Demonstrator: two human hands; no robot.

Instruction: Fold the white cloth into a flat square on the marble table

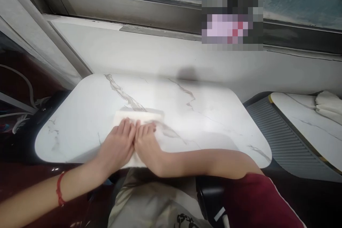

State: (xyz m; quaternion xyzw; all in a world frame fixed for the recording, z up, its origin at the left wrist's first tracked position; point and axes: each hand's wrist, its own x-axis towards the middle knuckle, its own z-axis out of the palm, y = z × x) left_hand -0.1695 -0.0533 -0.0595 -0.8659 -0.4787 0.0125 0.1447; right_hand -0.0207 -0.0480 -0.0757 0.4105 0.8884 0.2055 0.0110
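A whitish cloth (133, 160) lies on the white marble-patterned tabletop (203, 121), near its front edge and left of the middle. My left hand (117, 144) presses on it from the left with its fingers curled together. Close against it, my right hand (148, 146) bears down on the same cloth, its fingers bent and its wrist turned inward. Both hands sit side by side over the cloth's middle, hiding much of it. The cloth's far edge shows beyond the fingertips, and its near end reaches the table's front edge.
Behind the tabletop stands a white wall (149, 53) below a metal window frame. To the right is a second marble-patterned surface (312, 117) with a ribbed grey panel (285, 142) and a pale cloth (330, 105). White cables (25, 78) hang at the left.
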